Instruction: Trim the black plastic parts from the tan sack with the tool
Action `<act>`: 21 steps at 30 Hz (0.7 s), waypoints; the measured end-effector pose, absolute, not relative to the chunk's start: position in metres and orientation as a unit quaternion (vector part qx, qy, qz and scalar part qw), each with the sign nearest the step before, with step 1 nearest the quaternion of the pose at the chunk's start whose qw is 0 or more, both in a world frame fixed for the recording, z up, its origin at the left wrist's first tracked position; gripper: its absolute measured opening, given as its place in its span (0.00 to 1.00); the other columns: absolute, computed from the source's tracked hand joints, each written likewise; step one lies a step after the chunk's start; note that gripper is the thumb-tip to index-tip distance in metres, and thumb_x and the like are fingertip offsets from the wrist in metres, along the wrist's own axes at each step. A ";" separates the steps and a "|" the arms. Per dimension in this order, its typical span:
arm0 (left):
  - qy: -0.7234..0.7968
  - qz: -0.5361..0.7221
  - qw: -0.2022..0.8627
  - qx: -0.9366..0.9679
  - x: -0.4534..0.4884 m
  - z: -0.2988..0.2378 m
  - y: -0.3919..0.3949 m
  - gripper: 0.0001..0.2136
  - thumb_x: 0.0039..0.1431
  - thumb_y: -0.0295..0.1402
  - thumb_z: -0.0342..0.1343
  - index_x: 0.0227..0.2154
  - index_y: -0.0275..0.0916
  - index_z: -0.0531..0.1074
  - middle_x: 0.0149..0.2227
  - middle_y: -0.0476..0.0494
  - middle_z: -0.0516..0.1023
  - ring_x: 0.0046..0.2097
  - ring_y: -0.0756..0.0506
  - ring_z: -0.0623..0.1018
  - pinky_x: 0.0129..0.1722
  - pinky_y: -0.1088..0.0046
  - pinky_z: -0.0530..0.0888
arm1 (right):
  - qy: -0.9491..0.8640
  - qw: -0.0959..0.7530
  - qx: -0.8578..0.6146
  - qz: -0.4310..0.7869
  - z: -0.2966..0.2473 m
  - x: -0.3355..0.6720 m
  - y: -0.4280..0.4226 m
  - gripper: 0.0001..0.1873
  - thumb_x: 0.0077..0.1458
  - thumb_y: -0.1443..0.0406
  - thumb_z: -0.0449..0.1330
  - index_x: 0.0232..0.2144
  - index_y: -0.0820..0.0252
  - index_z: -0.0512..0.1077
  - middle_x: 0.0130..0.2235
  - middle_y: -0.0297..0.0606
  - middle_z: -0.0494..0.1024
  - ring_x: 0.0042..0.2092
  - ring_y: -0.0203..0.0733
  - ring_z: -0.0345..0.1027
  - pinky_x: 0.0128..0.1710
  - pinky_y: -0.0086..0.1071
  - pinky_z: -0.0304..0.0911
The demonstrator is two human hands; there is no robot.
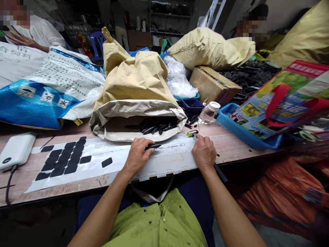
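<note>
My left hand point(138, 152) is closed around a slim black pen-like piece point(153, 146), whose tip points right over the white work sheet. Gripped in my right hand point(205, 151) is a small hammer point(192, 133) with a yellow-green head and a metal shaft; its black handle sticks out below the wrist. Just beyond both hands lies the mouth of a large beige sack point(138, 106), with several similar black pieces point(159, 127) inside. A long white strip point(102, 171) covers the table under the left hand, bearing rows of black rounded pads point(68, 156).
A white power bank point(17, 151) with a cable lies at far left, near a blue-white sack point(64, 82). To the right stand a clear jar point(209, 112), a blue basket point(246, 132) holding a printed bag point(285, 99), and a cardboard box point(213, 84). Other people are behind.
</note>
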State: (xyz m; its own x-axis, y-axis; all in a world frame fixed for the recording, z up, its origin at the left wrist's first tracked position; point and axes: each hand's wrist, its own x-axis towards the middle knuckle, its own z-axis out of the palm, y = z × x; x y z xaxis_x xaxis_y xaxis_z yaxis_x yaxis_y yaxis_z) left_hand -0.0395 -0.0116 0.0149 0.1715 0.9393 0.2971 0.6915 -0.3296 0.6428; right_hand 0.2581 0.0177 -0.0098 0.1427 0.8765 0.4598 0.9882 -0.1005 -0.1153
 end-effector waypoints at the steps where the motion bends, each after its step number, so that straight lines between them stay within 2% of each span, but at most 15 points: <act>1: 0.544 0.328 0.199 0.746 -0.038 0.010 -0.013 0.07 0.63 0.32 0.60 0.43 0.43 0.77 0.44 0.45 0.81 0.49 0.40 0.71 0.53 0.61 0.67 | -0.638 0.202 -0.730 -0.137 -0.009 0.258 0.017 0.17 0.64 0.68 0.54 0.53 0.59 0.74 0.42 0.46 0.74 0.43 0.47 0.63 0.39 0.37 0.55; 7: 0.539 0.327 0.241 0.738 -0.041 -0.007 -0.013 0.11 0.58 0.31 0.66 0.44 0.42 0.78 0.44 0.45 0.80 0.50 0.39 0.72 0.52 0.61 0.67 | -0.613 0.208 -0.751 -0.132 -0.009 0.257 0.016 0.18 0.64 0.64 0.56 0.54 0.59 0.75 0.43 0.46 0.75 0.42 0.47 0.64 0.39 0.36 0.53; 12: 0.542 0.335 0.241 0.733 -0.041 -0.005 -0.013 0.08 0.58 0.32 0.66 0.40 0.42 0.78 0.42 0.45 0.80 0.48 0.40 0.72 0.50 0.62 0.67 | -0.610 0.208 -0.761 -0.078 -0.006 0.262 0.020 0.16 0.64 0.65 0.56 0.50 0.59 0.78 0.44 0.46 0.76 0.43 0.47 0.65 0.40 0.36 0.54; 17: 0.544 0.323 0.245 0.735 -0.041 -0.007 -0.011 0.08 0.57 0.31 0.65 0.40 0.43 0.79 0.40 0.46 0.80 0.48 0.40 0.72 0.51 0.61 0.67 | -0.570 0.343 -0.746 -0.010 0.011 0.252 0.001 0.17 0.63 0.64 0.55 0.49 0.60 0.77 0.46 0.46 0.77 0.43 0.47 0.68 0.43 0.37 0.60; 21: 0.543 0.316 0.245 0.738 -0.041 -0.010 -0.010 0.09 0.57 0.34 0.66 0.41 0.45 0.81 0.38 0.45 0.79 0.47 0.39 0.72 0.50 0.61 0.67 | -0.627 0.425 -0.641 0.126 0.026 0.220 -0.031 0.17 0.65 0.60 0.53 0.49 0.60 0.76 0.47 0.46 0.79 0.47 0.47 0.72 0.47 0.38 0.67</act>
